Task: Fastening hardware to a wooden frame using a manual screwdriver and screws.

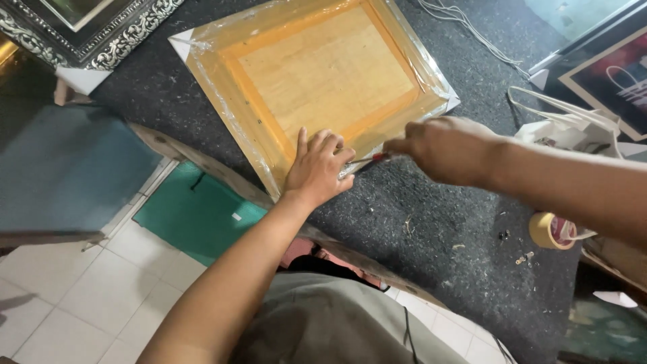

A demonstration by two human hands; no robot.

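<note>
Dark felt-covered worktable (431, 222) fills most of the view; on it, face down, a wooden picture frame (317, 81) wrapped in clear plastic film, white card protectors on its corners; it lies tilted across the table, near edge just beside the table edge. Frame looks stiff and fairly light, wood backing board rigid; film likely slippery and easy to tear, so grip is best on the wooden rails or corners, not the film; any glass under the board would be fragile, cannot tell if there is any. Left hand (317, 168) flat, fingers together and slightly curled, pressing down on the lower frame rail; right hand (448, 148) closed in a pinch round a thin tool with red handle (379, 157), tip at the rail beside the left fingers. Masking tape roll (552, 230) well apart to the right; ornate silver frame (101, 34) at top left; small screws (524, 257) near the tape.
</note>
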